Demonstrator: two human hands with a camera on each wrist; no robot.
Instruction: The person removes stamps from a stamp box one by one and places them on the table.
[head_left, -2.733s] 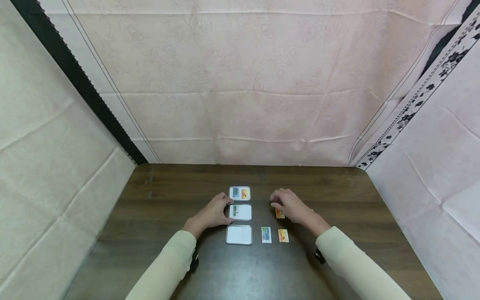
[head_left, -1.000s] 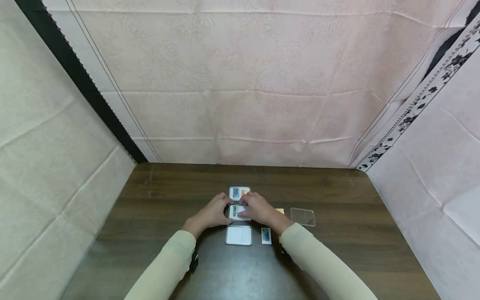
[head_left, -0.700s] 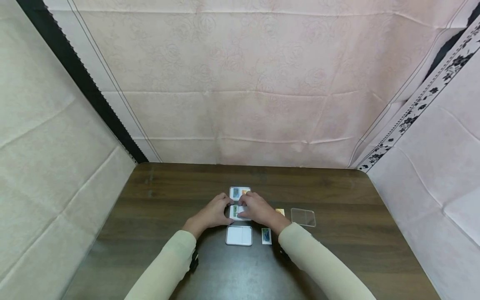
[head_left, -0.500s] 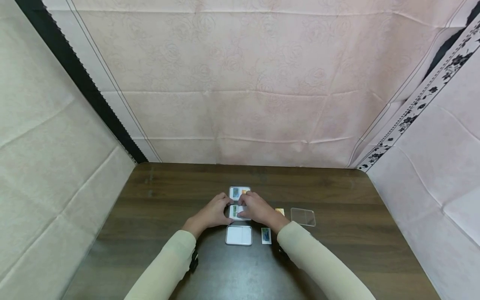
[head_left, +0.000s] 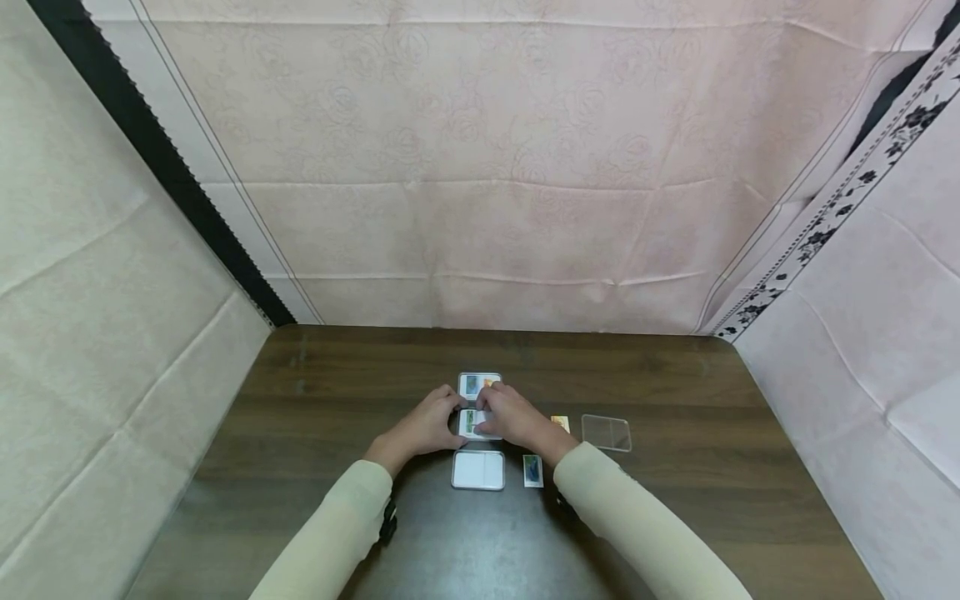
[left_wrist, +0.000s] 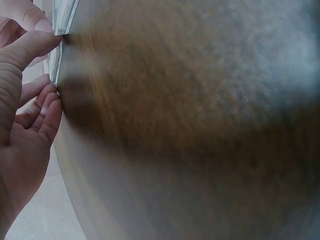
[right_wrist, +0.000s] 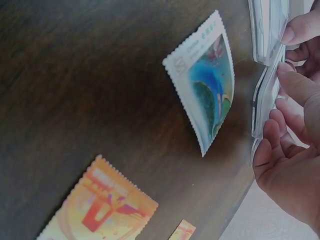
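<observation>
Three flat clear cases lie in a column, several stamps around them. The left hand (head_left: 429, 423) grips the left side of the middle case (head_left: 491, 438), thumb near, fingers at the far edge. The right hand (head_left: 517, 417) reaches over the same case with bent fingers, thumb tip beside a green stamp (head_left: 470, 422) in its left part. Its palm hides the case's right part; I cannot tell whether it pinches anything. A blue stamp (right_wrist: 212, 90) and an orange stamp (right_wrist: 107, 210) lie near the right wrist; a smaller-looking orange stamp (right_wrist: 183, 230) is farther off.
The far case (head_left: 480, 397) shows a blue and an orange stamp, partly covered by the right hand. The near case (head_left: 477, 471) shows a plain white inside. A clear lid (head_left: 606, 433) lies right of the stamps on the wooden table (head_left: 375, 358), cloth hanging behind.
The right hand has come left from beside an orange stamp to the middle case, uncovering the clear lid. The left hand has kept its place. In the last second both hands have barely moved.
</observation>
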